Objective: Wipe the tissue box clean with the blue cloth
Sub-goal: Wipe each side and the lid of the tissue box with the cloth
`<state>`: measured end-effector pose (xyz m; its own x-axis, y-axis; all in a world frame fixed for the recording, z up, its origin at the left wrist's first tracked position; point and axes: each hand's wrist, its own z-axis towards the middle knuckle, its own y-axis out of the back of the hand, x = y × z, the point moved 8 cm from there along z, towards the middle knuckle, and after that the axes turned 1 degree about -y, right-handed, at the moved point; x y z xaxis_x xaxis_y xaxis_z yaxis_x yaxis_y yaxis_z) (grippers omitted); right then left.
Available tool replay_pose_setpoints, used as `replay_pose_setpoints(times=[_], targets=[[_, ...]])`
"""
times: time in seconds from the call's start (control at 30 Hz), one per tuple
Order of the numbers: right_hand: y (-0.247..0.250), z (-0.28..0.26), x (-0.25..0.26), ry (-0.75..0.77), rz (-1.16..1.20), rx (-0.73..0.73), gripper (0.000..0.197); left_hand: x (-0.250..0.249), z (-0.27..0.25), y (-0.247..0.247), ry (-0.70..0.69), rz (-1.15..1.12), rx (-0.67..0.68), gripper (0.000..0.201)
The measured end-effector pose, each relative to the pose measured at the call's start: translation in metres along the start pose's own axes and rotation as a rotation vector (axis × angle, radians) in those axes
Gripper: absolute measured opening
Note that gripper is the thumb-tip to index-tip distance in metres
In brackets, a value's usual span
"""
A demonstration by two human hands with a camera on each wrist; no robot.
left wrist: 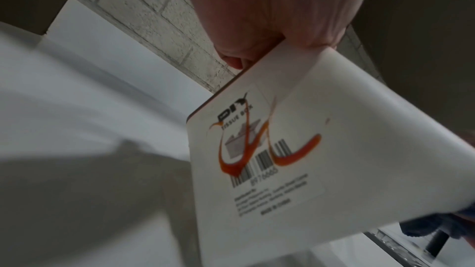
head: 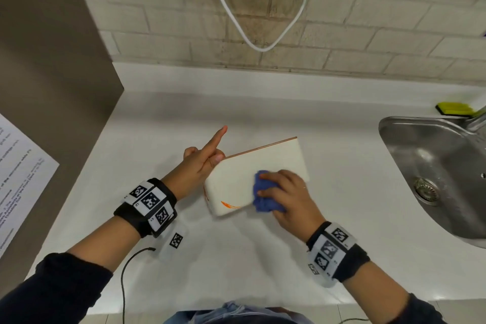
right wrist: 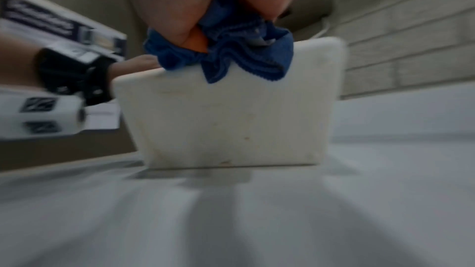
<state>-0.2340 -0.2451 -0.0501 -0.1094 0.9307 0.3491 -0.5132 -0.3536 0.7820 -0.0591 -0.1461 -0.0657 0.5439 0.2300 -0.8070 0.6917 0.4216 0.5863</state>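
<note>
The white tissue box [head: 244,179] stands tilted on the white counter [head: 328,244], with a thin brown edge along its far side. Orange streaks cross its labelled end [left wrist: 282,149] and its near corner. My left hand [head: 210,159] pinches the box's far-left corner, the index finger pointing straight out. My right hand [head: 284,192] grips the bunched blue cloth [head: 265,192] and presses it on the box's upper face near the right end. In the right wrist view the cloth [right wrist: 231,58] drapes over the box's top edge [right wrist: 231,119], whose side shows faint smears.
A steel sink [head: 394,137] lies at the right, with a yellow-green sponge [head: 453,108] behind it. A white cable [head: 260,48] loops down the brick wall. A brown panel [head: 52,60] and a printed sheet [head: 18,173] stand at the left. A black cable [head: 126,271] crosses the counter's front.
</note>
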Motion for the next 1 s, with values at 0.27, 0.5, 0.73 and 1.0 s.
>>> replay_pose_setpoints(times=[0.27,0.5,0.73,1.0], targets=[[0.003,0.02,-0.013,-0.416,0.171,-0.236,0.045,0.006,0.001,-0.005,0.049,-0.025,-0.019,0.049],[-0.038,0.046,0.051,-0.269,0.236,0.082,0.039,0.008,-0.002,0.0,0.09,-0.202,-0.021,0.06],[-0.047,0.039,0.065,0.011,0.114,0.2,0.029,0.002,-0.005,0.001,0.121,-0.153,0.031,0.07],[-0.038,0.009,0.05,0.423,0.021,0.346,0.023,-0.003,-0.011,-0.006,0.081,-0.129,0.061,0.071]])
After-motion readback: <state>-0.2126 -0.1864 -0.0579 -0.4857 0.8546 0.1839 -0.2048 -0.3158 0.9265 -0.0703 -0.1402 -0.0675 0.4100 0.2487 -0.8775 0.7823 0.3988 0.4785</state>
